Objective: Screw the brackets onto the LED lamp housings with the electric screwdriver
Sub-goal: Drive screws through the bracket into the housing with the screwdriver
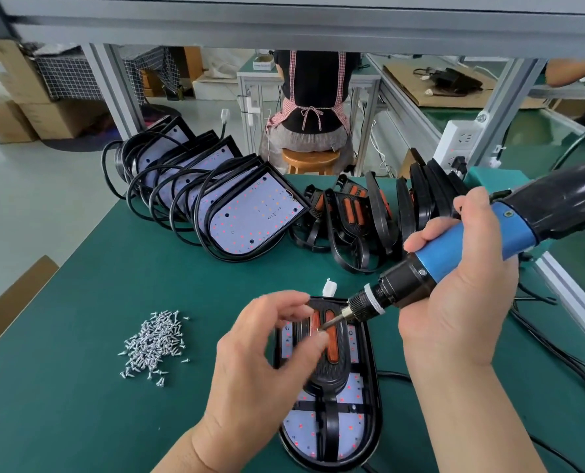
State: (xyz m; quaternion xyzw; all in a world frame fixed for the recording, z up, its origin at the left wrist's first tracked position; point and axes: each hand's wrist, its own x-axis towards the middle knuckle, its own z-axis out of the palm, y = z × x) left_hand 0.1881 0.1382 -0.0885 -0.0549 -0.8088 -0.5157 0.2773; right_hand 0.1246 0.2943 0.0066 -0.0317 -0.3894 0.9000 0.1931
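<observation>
The electric screwdriver [509,230] is grasped around its body by the right grip [461,288]. Its bit is pointed at the fingertips of the left grip [260,356], where a screw [319,330] is pinched. Below both grips the LED lamp housing [369,421] is laid on the surface [79,404], with a bracket [332,370] on it. Loose screws [154,343] are heaped left of the left grip.
</observation>
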